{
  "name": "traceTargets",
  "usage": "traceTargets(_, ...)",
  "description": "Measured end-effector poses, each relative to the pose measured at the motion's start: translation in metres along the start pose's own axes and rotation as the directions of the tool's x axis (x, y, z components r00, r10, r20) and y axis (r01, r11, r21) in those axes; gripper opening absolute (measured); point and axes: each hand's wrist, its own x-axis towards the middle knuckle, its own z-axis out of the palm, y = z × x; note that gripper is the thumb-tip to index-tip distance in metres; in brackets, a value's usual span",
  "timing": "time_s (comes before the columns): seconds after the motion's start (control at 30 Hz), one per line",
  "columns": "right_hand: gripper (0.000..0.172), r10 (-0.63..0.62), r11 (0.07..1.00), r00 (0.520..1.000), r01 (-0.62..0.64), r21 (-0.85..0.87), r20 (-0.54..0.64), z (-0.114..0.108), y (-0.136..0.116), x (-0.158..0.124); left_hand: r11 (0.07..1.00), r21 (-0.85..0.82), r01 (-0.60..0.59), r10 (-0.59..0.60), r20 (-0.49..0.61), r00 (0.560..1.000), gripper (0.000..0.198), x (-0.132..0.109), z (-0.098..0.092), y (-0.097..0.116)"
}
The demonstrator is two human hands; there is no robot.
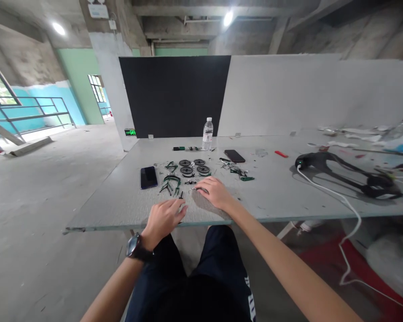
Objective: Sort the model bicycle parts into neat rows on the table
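Observation:
My left hand [164,218] rests near the front edge of the grey table [272,197], fingers loosely curled and pointing right, with a black watch on its wrist. My right hand [212,190] lies palm down a little farther in, its fingertips on a small metal part [195,188] that I cannot make out. Just beyond the hands lie several small black wheels [194,167] and dark green frame pieces [171,181].
A dark phone [148,177] lies left of the parts, another phone [234,155] farther back right. A water bottle [207,133] stands at the back. A black headset device [349,172] with a white cable [336,197] sits at right, clutter beyond it.

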Motion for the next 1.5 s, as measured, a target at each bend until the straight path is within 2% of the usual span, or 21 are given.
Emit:
traceTargets(0.13,0.024,0.013,1.0,1.0,-0.013,0.02,0.011,-0.001,-0.001,0.001,0.998,-0.049,0.029,-0.032,-0.068,0.997,0.033,-0.015,-0.008,-0.016)
traceTargets(0.23,0.023,0.03,0.999,1.0,-0.03,0.043,0.0,-0.001,0.0,0.0,0.997,-0.081,0.011,-0.015,-0.046,0.999,0.039,-0.014,-0.01,-0.023)
traceTargets(0.53,0.025,0.099,0.991,0.995,-0.1,0.09,0.011,0.0,0.002,-0.003,0.985,-0.145,-0.093,0.104,0.07,0.992,0.032,-0.005,-0.007,-0.022)
traceTargets(0.67,0.025,0.134,0.986,0.99,-0.137,0.095,0.033,0.001,0.004,-0.004,0.977,-0.168,-0.131,0.143,0.061,0.988,0.028,-0.009,-0.007,-0.022)
traceTargets(0.83,0.025,0.124,0.99,0.992,-0.126,0.071,0.024,0.001,0.002,-0.004,0.953,-0.244,-0.181,0.182,-0.019,0.983,0.023,-0.015,-0.01,-0.021)
traceTargets(0.97,0.024,0.058,0.998,0.998,-0.058,0.026,-0.012,0.001,-0.004,-0.002,0.954,-0.254,-0.162,0.162,-0.02,0.987,0.02,-0.016,-0.011,-0.021)
traceTargets(1.2,0.022,0.021,1.0,1.0,-0.021,0.013,-0.019,0.002,-0.008,0.002,0.964,-0.248,-0.098,0.096,-0.019,0.995,0.019,-0.015,-0.01,-0.019)
traceTargets(1.4,0.023,0.042,0.999,0.999,-0.042,0.001,-0.023,0.0,-0.008,0.003,0.985,-0.17,-0.017,0.017,0.001,1.0,0.044,-0.004,-0.016,-0.03)
traceTargets(1.5,0.028,-0.047,0.998,0.999,0.047,-0.037,-0.012,-0.002,-0.014,0.009,0.991,-0.134,-0.002,0.003,0.007,1.0,0.051,0.005,-0.014,-0.04)
